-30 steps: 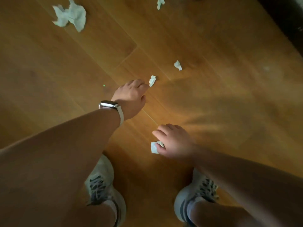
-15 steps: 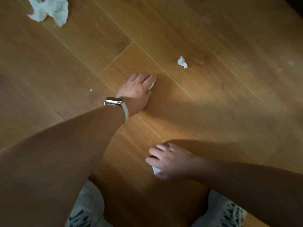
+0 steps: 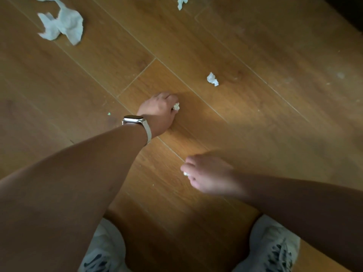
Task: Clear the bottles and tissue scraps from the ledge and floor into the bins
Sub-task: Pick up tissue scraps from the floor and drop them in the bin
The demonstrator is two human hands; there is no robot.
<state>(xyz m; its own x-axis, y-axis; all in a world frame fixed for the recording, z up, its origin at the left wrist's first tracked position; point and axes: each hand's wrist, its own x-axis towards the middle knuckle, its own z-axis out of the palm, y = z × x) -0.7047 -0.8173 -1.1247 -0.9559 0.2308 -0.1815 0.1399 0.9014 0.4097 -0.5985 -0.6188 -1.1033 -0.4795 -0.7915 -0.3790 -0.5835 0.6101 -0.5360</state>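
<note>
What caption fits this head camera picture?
Both hands, left and right, pinch tissue scraps off the wooden floor.

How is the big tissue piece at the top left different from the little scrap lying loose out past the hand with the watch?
The big tissue piece is spread out in loose, floppy folds; the little scrap is balled up tight. The big piece covers far more floor than the scrap. The big piece lies farther from the left hand; the scrap lies nearer. Both are white, untouched, and resting on the wooden floor.
</note>
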